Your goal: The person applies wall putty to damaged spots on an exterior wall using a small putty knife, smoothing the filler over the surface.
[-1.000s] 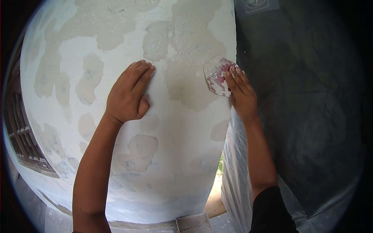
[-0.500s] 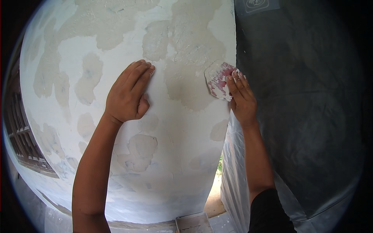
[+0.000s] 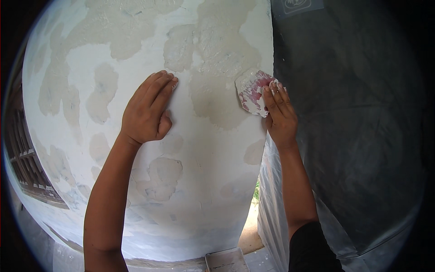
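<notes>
A white wall (image 3: pixel 217 167) with beige filler patches fills the middle of the view. My left hand (image 3: pixel 145 106) lies flat on it left of centre, fingers stretched out together, holding nothing. My right hand (image 3: pixel 281 109) grips a flat, irregular red pad (image 3: pixel 253 90), smeared with white filler, against the wall near its right edge. The underside of the pad and part of my right thumb are hidden.
A dark sheet (image 3: pixel 358 127) hangs to the right, with translucent plastic (image 3: pixel 272 190) beside the wall's lower edge and bright ground showing in the gap. A window with dark bars (image 3: pixel 29 158) is at the left. A tray (image 3: pixel 224 260) sits at the bottom.
My right hand and the pad have dipped slightly, then shifted a little left. My left hand stays in place on the wall; the view has shifted very slightly.
</notes>
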`<act>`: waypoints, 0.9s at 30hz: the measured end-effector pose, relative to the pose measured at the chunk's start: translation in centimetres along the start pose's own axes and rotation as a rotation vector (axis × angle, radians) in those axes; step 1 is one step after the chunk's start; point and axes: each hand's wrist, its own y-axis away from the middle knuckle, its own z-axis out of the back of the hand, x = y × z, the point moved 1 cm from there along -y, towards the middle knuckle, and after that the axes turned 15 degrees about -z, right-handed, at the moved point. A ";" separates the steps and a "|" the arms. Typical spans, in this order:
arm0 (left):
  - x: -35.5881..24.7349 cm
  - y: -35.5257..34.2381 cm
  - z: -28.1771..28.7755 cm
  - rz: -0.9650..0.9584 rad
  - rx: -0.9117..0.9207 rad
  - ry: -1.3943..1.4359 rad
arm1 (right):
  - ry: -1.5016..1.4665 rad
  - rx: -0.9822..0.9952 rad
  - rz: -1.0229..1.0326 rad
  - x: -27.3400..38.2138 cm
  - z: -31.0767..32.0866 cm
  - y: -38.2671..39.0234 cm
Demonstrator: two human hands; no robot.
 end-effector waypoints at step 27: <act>0.0 -0.2 0.1 -0.005 0.008 -0.002 | -0.008 -0.006 0.038 1.4 0.4 -1.4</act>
